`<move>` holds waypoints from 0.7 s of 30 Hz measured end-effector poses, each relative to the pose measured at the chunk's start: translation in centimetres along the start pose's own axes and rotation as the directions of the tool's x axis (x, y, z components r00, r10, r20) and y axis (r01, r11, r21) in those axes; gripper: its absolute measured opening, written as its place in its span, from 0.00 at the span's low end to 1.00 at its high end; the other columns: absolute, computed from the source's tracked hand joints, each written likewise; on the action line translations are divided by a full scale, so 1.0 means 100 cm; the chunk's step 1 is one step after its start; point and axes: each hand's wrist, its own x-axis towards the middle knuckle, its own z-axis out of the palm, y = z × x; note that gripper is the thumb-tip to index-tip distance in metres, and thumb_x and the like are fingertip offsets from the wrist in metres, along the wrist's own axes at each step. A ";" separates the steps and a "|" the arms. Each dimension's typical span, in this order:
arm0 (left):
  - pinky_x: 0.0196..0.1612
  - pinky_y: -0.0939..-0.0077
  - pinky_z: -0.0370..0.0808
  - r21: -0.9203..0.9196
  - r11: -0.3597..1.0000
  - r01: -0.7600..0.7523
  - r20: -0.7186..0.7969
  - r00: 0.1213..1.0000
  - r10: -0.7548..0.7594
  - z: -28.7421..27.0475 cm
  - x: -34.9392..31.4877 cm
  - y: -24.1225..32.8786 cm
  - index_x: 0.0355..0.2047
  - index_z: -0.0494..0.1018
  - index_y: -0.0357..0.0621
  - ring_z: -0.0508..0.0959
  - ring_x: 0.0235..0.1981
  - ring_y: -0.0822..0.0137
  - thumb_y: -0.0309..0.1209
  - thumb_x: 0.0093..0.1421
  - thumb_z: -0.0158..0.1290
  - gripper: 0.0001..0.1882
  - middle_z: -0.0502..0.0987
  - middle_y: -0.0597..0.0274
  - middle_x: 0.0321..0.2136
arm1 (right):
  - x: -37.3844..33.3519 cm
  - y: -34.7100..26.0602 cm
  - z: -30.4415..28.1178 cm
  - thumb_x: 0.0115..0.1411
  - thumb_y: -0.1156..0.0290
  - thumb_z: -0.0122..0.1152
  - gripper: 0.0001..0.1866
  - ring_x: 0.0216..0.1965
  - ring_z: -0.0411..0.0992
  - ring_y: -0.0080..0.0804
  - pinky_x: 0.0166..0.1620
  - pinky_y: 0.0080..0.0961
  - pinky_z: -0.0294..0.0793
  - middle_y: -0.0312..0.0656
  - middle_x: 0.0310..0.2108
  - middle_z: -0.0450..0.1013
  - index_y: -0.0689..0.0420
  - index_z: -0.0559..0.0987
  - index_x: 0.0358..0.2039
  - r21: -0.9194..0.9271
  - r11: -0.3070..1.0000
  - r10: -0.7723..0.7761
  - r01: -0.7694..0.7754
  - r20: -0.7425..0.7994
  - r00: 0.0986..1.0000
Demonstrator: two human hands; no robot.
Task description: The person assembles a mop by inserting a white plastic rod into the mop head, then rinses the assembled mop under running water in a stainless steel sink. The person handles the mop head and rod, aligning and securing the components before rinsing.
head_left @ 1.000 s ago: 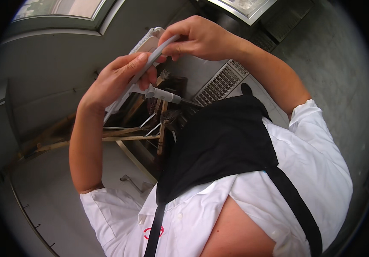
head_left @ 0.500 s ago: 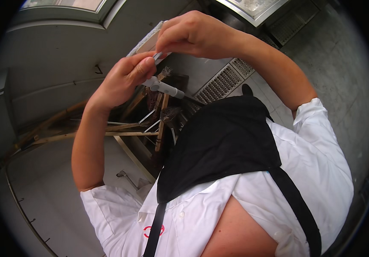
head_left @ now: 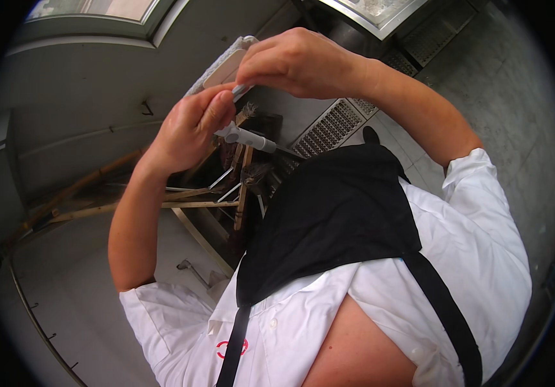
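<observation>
A flat mop head (head_left: 223, 69), with a pale plate and a fluffy white pad along its far edge, is held up in front of me. Its grey swivel joint and handle (head_left: 252, 138) slope down toward my black apron. My left hand (head_left: 190, 126) is closed on the near left part of the mop head, thumb on top. Fingers of my right hand (head_left: 300, 62) are pinched at its right side. Between the two hands shows a narrow shiny grey strip (head_left: 241, 91); its far side is hidden by my fingers.
Wooden-handled tools (head_left: 242, 187) and worn mops lean together below my left hand. A grated floor drain (head_left: 329, 126) runs behind them. A steel-framed sink or counter (head_left: 387, 19) stands at the far right, a window (head_left: 97, 13) at the far left. Hooks (head_left: 147, 108) stick out of the wall.
Both hands have come slightly nearer to me. More of the pale plate and the shiny strip now shows between them. The grip looks the same.
</observation>
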 end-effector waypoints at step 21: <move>0.42 0.78 0.71 -0.017 0.999 0.039 -0.013 0.999 -0.039 -0.004 -0.008 0.002 0.54 0.74 0.36 0.74 0.34 0.73 0.42 0.75 0.40 0.23 0.78 0.62 0.32 | -0.003 0.005 -0.003 0.62 0.74 0.61 0.05 0.34 0.78 0.39 0.39 0.30 0.77 0.40 0.34 0.78 0.59 0.80 0.38 -0.033 0.999 0.029 -0.028 0.041 0.999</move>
